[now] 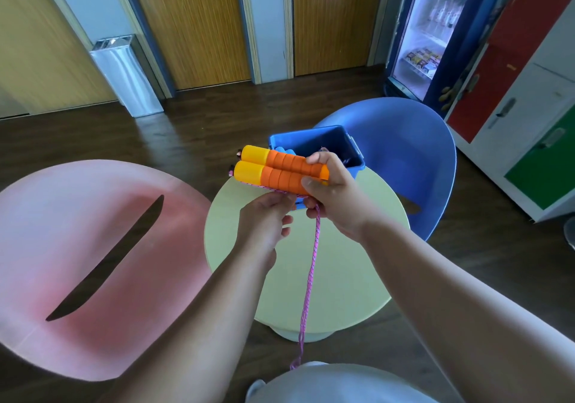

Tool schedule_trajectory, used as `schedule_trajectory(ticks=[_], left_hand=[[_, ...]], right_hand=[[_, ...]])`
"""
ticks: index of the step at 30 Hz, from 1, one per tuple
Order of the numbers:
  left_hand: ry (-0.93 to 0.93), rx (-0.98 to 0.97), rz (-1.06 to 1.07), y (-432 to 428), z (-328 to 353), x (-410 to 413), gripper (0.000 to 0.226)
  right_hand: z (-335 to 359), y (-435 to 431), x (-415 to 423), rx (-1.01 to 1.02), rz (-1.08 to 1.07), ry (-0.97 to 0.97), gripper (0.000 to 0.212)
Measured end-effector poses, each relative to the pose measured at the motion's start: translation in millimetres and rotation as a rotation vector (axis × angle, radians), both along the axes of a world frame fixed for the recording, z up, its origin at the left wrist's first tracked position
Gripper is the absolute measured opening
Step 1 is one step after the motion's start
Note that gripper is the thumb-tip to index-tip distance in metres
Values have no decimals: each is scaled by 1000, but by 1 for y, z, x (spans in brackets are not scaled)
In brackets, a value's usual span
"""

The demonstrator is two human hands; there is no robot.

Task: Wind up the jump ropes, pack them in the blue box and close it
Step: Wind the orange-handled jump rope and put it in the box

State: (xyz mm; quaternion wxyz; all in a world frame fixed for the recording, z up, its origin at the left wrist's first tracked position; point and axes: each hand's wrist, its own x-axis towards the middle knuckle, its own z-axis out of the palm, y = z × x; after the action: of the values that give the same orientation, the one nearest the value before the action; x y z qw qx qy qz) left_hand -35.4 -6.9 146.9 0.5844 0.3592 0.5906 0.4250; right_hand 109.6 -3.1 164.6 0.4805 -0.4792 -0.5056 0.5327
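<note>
A: Starting at your left, a pink chair (77,247) is sitting beside the round pale-green surface (342,278). A metal bin (127,75) is standing against the wall behind it.

B: Moving in, your left hand (264,222) is reaching up under the bundle. Its grip is closing on the pink cord (311,272), fingertips pinching it just below the handles.

A: The two orange handles (280,170) are lying side by side in the air above the surface, with their yellow caps pointing to your left.

B: Your right hand (336,194) is holding them. That grip is clamping on their right ends, fingers and thumb wrapping round both.

A: From between your hands the cord is hanging down doubled, passing the near edge of the surface toward your lap.

B: Just behind the handles the blue box (329,141) is standing open at the far edge of the surface. Something blue and a bit of cord are showing inside it; I cannot tell more than that.

A: Further right, a blue chair (404,141) is sitting behind the box. A lit drinks fridge (435,29) and red, white and green lockers (529,107) are standing along the wall.
</note>
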Motion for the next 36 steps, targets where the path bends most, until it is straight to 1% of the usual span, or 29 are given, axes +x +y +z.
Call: schedule_trajectory(ticks=[3,5,7,9,11,12,14,15,17,19,20,21,23,24,26,29,34,36], left_hand=[[35,-2,-127,-2,-3,8,21],[40,-35,-244,-7,-7,14,27],[89,-41,-393,-17,-12,20,30],[179,-21,-537,-31,-15,23,26],[249,-13,-629,-40,-17,23,24],[285,1,-664,-41,-16,21,24],[376,62,-683,-30,-6,14,22],[415,102,-661,-20,4,8,19],[512,212,-600,10,27,-6,19],[644,347,-563,39,55,-20,24],[706,405,-564,52,67,-24,25],[770,449,-579,62,79,-27,24],[900,510,-632,72,97,-27,20],[944,526,-651,75,103,-24,19],[965,524,-688,81,107,-20,19],[941,510,-722,88,105,-15,18],[959,519,-787,88,103,-5,16],[962,497,-811,89,102,-2,16]], right_hand=[[4,3,0,-13,-42,70,23],[5,7,3,-20,-82,102,23],[5,12,8,-13,-115,95,23],[6,16,15,-12,-131,103,24],[6,18,24,-17,-129,42,24],[4,18,29,-23,-127,-39,25],[-4,18,37,-47,-121,-226,25],[-8,16,39,-60,-109,-283,26],[-15,12,37,-64,-86,-310,25],[-16,4,29,-9,-60,-294,15],[-16,-1,25,33,-35,-248,9],[-14,-6,20,78,-10,-185,10],[-10,-15,13,161,8,-73,20],[-8,-17,10,196,-2,-59,25],[-4,-19,7,239,-36,-78,26],[-2,-22,8,274,-39,-76,18],[-8,-29,16,303,-11,-160,6],[-11,-30,17,339,5,-224,10]])
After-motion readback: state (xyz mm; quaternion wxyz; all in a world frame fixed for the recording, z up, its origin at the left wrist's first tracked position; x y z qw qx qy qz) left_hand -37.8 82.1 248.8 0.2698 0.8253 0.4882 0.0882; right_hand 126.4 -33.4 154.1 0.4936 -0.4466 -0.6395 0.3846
